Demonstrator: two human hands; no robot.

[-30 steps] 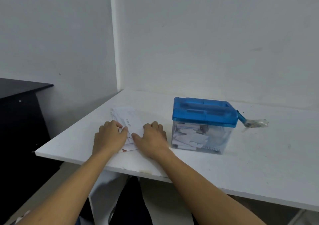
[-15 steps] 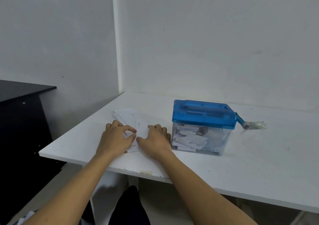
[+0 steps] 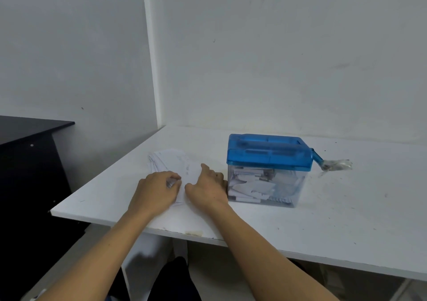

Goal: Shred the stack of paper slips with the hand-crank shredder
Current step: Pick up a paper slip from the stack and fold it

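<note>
Slips (image 3: 168,159) on table (image 3: 346,219), left of shredder (image 3: 268,157), beneath left hand (image 3: 154,189) and right hand (image 3: 208,189)

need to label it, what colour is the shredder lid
The shredder lid is blue; head view.

The shredder (image 3: 268,171) is showing a translucent blue lid (image 3: 269,152) and blue crank (image 3: 317,157) over a clear bin (image 3: 298,185) of white scraps (image 3: 249,186). White paper slips (image 3: 168,159) with faint grey marks are blending into the white worktop (image 3: 346,219), itself flecked with dark specks, while a black cabinet (image 3: 27,162) is contrasting with pale grey walls (image 3: 277,58).
</note>
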